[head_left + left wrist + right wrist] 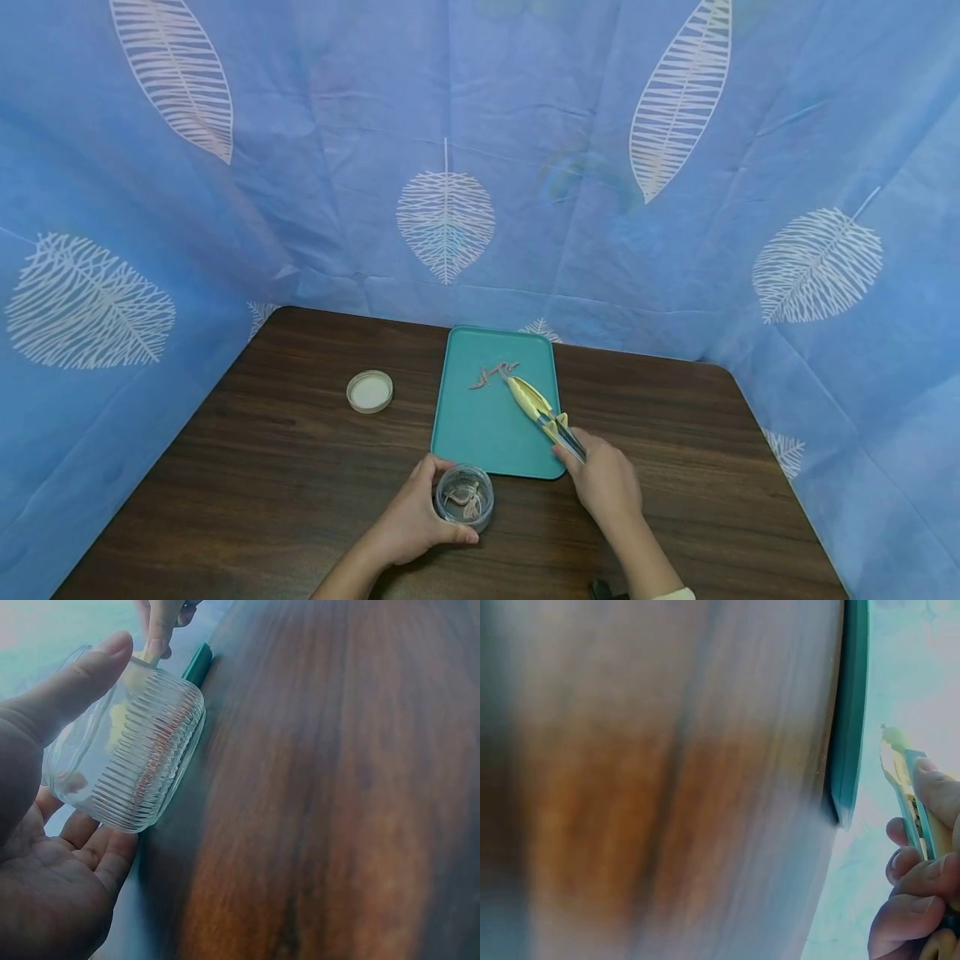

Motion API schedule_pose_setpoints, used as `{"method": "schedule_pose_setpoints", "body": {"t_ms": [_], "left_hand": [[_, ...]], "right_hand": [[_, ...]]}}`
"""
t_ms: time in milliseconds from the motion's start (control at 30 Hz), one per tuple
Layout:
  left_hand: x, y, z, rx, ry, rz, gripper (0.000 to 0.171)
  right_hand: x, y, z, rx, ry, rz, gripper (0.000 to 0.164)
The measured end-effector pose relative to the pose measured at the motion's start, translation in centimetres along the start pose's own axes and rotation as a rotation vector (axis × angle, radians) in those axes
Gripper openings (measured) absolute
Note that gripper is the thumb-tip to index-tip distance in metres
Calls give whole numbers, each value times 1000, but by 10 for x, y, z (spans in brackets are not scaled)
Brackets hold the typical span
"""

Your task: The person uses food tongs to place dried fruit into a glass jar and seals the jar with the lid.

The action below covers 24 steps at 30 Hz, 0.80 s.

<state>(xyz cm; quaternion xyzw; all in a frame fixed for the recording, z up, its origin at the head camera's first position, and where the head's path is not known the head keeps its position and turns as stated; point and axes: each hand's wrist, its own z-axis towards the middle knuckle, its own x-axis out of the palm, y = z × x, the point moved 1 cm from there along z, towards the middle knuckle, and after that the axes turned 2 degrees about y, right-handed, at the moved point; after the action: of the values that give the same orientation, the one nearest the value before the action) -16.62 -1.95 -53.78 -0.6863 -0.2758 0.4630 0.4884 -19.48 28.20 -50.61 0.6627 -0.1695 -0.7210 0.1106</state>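
Observation:
My left hand [415,518] grips a clear ribbed glass jar [483,510] near the table's front, thumb on one side and fingers on the other. Some pale, thin strips [467,498] lie inside the jar. My right hand [604,482] holds a pair of tongs [534,403] with yellow tips and metal arms, slanting up and left over the teal tray [480,429]. The tips are at a few pinkish strips [483,377] on the tray; whether they pinch one is too small to tell. In the right wrist view, fingers [922,877] curl round the tongs.
A round lid [371,392] with a white inside lies left of the tray on the dark wooden table [300,467]. Blue cloth [337,167] with white leaf prints hangs behind and on both sides. A small black object [602,590] shows at the front edge.

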Motion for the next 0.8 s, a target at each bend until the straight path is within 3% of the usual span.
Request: {"method": "schedule_pose_setpoints", "body": {"t_ms": [367, 800], "left_hand": [[1, 2, 0, -5, -7, -2, 89], [2, 2, 2, -4, -11, 21, 89]], "right_hand": [[-6, 0, -29, -40, -67, 14, 51], [-15, 11, -63, -15, -64, 52, 46]]}}
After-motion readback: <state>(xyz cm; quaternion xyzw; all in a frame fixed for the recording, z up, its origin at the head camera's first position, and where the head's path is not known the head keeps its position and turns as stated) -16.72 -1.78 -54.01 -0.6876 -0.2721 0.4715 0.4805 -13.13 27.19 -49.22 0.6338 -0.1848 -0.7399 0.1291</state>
